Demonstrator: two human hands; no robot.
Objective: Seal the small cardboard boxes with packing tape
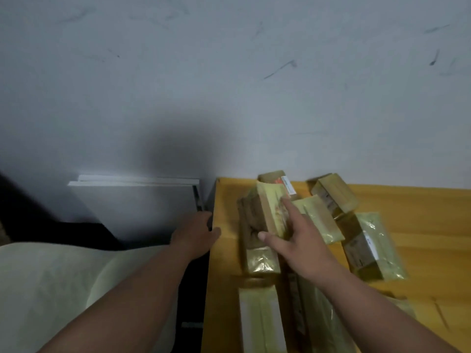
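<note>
Several small cardboard boxes wrapped in shiny yellowish tape lie piled on the yellow wooden table [420, 220]. My right hand [300, 240] lies on a tilted box [265, 212] in the middle of the pile, index finger stretched along its top and thumb against its side. More taped boxes lie to the right [334, 194] [369, 248] and toward me [260, 319]. My left hand [196, 233] rests over the table's left edge, fingers curled down past the rim. No tape roll is visible.
A grey wall fills the upper view. Left of the table stands a white flat panel [135, 207] leaning at the wall, with a dark gap beside it. A pale cushion or seat [51, 289] sits at lower left.
</note>
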